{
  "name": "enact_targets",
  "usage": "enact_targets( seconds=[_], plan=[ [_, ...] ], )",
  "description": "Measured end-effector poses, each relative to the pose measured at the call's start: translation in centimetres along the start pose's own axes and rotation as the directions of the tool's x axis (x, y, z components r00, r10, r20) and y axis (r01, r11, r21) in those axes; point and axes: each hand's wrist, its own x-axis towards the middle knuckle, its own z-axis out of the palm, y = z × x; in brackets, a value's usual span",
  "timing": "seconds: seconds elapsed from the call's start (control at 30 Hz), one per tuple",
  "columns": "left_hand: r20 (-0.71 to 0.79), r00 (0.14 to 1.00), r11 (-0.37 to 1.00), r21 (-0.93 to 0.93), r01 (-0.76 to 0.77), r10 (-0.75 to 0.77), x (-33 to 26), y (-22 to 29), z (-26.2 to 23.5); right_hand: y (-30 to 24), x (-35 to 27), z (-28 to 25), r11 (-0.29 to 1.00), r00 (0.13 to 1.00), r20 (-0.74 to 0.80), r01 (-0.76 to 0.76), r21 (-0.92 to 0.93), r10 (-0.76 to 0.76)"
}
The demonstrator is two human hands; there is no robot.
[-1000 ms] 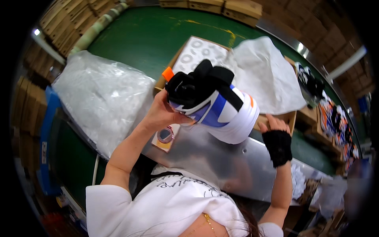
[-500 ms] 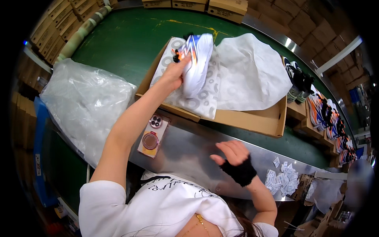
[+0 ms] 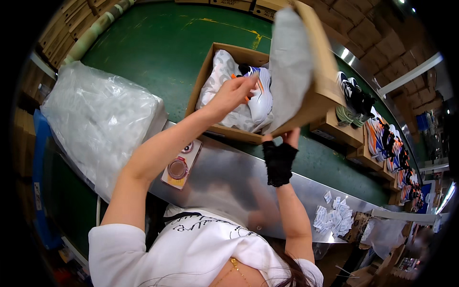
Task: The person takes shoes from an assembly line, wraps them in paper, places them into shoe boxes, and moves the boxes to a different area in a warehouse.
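A white, blue and orange sneaker (image 3: 261, 103) lies on patterned wrapping paper (image 3: 224, 64) inside an open cardboard shoe box (image 3: 203, 79). My left hand (image 3: 234, 94) is over the sneaker's left side, fingers stretched out and partly overlapping it. Whether they touch it is hard to see. My right hand (image 3: 282, 148), in a black fingerless wrist cover, grips the near lower edge of the raised box lid (image 3: 321, 67). The lid stands tilted up on the box's right side, blurred by motion. A sheet of white paper (image 3: 290, 67) lines its inner face.
A large clear plastic bag (image 3: 105, 119) sits on the left. A phone (image 3: 179, 165) lies on the metal table edge (image 3: 224, 179). Small white packets (image 3: 334, 217) are heaped at the right. Several boxes with sneakers (image 3: 380, 138) line the right side of the green table (image 3: 158, 38).
The sneaker has gone down into the box, lowered by my left hand. My right hand has moved up to the lid and taken hold of it; the lid has swung upright.
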Motion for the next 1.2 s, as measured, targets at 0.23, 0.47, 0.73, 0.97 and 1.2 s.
enact_targets(
  seconds=[0.23, 0.47, 0.73, 0.97, 1.2],
  plan=[
    [-0.733, 0.665, 0.969, -0.032, -0.245, 0.144, -1.2, 2.8, -10.9, 1.0, 1.4, 1.8, 0.543, 0.919, 0.307, 0.395, -0.742, -0.248],
    [-0.403, 0.849, 0.912, 0.076, 0.403, -0.341, 0.6, -5.4, -10.1, 5.5, 1.1, 2.3, 0.063, 0.779, 0.502, 0.563, -0.824, -0.376],
    [0.104, 0.933, 0.826, -0.439, 0.354, -0.345, 2.6, -5.0, -10.2, -1.1, 4.7, 0.4, 0.154, 0.713, 0.610, 0.685, -0.713, -0.347],
    [0.077, 0.877, 0.756, -0.474, 0.451, -0.475, -2.2, 5.2, -9.7, -6.5, 8.8, -6.3, 0.693, 0.798, -0.044, 0.493, -0.526, -0.601],
    [-0.047, 0.989, 0.851, -0.516, 0.098, -0.143, -6.4, 11.3, -16.7, 9.6, 11.3, -19.0, 0.845, 0.719, -0.453, -0.499, 0.190, 0.527]
  ],
)
